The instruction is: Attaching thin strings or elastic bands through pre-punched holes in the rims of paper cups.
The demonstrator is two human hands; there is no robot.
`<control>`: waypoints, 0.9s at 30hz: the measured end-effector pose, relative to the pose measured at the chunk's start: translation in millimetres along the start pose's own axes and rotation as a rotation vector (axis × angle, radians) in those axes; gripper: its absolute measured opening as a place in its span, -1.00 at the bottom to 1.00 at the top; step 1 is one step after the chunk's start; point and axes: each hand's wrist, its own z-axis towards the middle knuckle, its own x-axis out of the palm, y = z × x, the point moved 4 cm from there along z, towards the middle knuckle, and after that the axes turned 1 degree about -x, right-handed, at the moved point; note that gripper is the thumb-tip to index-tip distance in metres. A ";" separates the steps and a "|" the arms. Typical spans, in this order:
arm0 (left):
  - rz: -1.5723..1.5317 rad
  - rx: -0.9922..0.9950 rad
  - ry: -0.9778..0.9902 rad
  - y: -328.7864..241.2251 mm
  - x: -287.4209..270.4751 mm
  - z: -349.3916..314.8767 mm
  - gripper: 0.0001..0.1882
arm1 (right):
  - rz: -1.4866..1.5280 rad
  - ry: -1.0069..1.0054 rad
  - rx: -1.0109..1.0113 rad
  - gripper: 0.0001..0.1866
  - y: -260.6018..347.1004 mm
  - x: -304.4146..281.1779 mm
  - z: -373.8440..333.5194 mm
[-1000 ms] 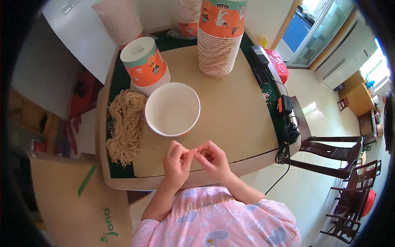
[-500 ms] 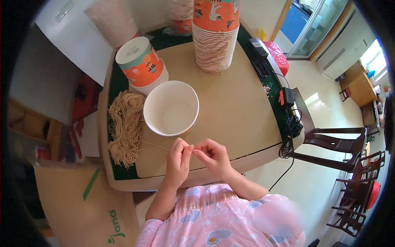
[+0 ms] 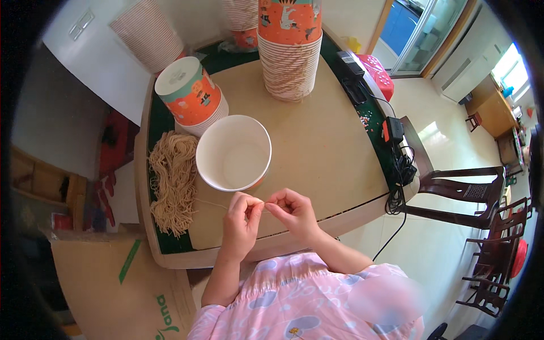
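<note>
Both of my hands meet over the near edge of the table, in front of a white paper bucket [image 3: 234,153] that stands open side up. My left hand [image 3: 242,222] pinches a thin beige string [image 3: 211,203], which runs back to a loose bundle of beige strings [image 3: 173,184] at the left. With thumb and forefinger together, my right hand [image 3: 292,214] grips the string close to the left fingertips. The string's end between the fingers is too small to make out.
Behind the bucket stand upside-down orange buckets [image 3: 190,93] and a tall bucket stack [image 3: 289,62]. Black cables and adapters [image 3: 400,170] lie along the right table edge. A cardboard box [image 3: 102,283] is at the lower left, a dark wooden chair [image 3: 462,195] at the right.
My fingertips have drawn slightly apart, the left hand shifting a little left. Both hands keep their pinch, and the view has shifted slightly.
</note>
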 end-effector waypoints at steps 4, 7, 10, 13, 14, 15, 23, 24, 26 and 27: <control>0.018 -0.011 -0.022 -2.1 -7.2 0.7 -0.96 | -0.005 -0.025 -0.014 -0.93 -2.4 -0.5 2.9; 0.180 0.110 -0.148 -16.4 -22.4 15.6 -0.93 | -0.031 -0.050 0.044 -0.92 -3.6 0.1 13.1; 0.270 0.155 -0.099 -13.0 -31.3 48.0 -0.87 | 0.229 -0.080 0.129 -0.92 -16.6 -0.6 27.1; 0.341 0.108 0.093 -0.9 -32.4 66.1 -0.82 | 0.283 -0.064 0.030 -0.92 -25.0 6.1 34.5; 0.302 0.021 0.222 6.4 -27.7 68.7 -0.81 | 0.287 -0.068 0.025 -0.92 -28.9 5.8 36.0; 0.262 -0.067 0.352 11.1 -22.6 69.8 -0.80 | 0.272 -0.046 0.016 -0.92 -32.0 6.0 37.3; 0.231 -0.126 0.419 5.8 -12.4 73.4 -0.79 | 0.238 -0.054 0.034 -0.93 -25.7 1.1 39.2; 0.228 -0.137 0.426 5.8 -11.6 73.6 -0.79 | 0.234 -0.062 0.039 -0.92 -25.5 0.2 39.5; 0.213 -0.111 0.425 7.8 -9.9 73.4 -0.79 | 0.230 -0.068 0.044 -0.92 -25.5 -0.4 40.0; 0.198 -0.085 0.423 7.7 -9.7 73.3 -0.79 | 0.230 -0.069 0.047 -0.91 -25.7 -0.5 40.2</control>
